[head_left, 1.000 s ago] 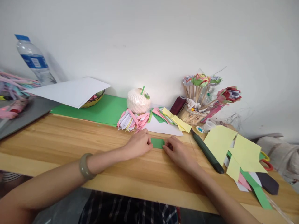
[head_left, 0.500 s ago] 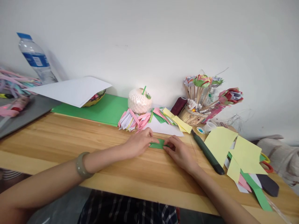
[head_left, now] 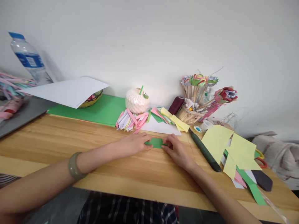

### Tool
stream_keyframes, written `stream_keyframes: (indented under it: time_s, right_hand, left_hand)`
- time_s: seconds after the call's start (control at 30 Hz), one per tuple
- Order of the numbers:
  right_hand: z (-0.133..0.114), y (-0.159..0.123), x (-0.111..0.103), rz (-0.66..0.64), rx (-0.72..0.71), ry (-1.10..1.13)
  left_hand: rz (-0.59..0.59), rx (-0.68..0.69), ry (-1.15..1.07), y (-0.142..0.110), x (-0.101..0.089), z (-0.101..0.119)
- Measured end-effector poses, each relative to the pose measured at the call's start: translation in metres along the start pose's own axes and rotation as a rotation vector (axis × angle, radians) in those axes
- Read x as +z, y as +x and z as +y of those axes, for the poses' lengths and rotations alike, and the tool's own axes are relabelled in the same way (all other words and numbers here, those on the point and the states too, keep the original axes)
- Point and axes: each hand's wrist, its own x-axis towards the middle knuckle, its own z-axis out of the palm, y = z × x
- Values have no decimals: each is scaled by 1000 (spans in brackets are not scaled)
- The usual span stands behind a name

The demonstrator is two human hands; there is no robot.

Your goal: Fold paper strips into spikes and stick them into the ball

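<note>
A small green paper strip [head_left: 156, 143] lies across the wooden table between my hands. My left hand [head_left: 133, 144] grips its left end between thumb and fingers; a bangle circles that wrist. At the right end, my right hand [head_left: 175, 150] pinches the paper with thumb and curled fingers. Just behind them sit a bundle of folded pink and white paper pieces [head_left: 131, 120] and a fan of green, pink and yellow pieces [head_left: 168, 116] on a white sheet [head_left: 158, 127].
A dark green pen-shaped tool [head_left: 205, 151] and yellow paper sheets [head_left: 243, 151] lie to the right. Behind stand a basket with paper flowers [head_left: 190, 115], a maroon thread spool [head_left: 176, 105] and a foam-wrapped round thing [head_left: 137, 101]. Green sheets [head_left: 109, 109] and a water bottle [head_left: 31, 60] are leftward.
My left thumb and fingers moved over the strip's left part, then drew back left to its end. My right hand keeps its pinch. The view shifted slightly.
</note>
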Motion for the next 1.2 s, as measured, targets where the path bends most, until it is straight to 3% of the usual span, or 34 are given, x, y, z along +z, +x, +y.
stream_keyframes:
  time_s: [0.23,0.53,0.8,0.93,1.03,1.1,1.2]
  right_hand:
    - [1,3,-8,-62,-22,-22]
    - [-2,-11,-20,-79,-165,-122]
    - [-44,-44,-16,-204,-321,-237]
    - [-58,-48,-18,-320,-357,-107]
    - [-47,-38,-20,-194,-394,-81]
    - [-35,-28,-22,-99,-391,-215]
    - [-20,-19,-21,-87,-416,-367]
  left_hand:
    - [-32,26,63,-6,-9,-4]
    - [44,227,263,-4,-4,-16]
    - [168,202,339,8,10,-7]
    - [153,231,285,18,12,3]
    - [116,283,216,26,12,2]
    - [110,276,169,29,13,-1]
    - [144,203,121,29,16,-3]
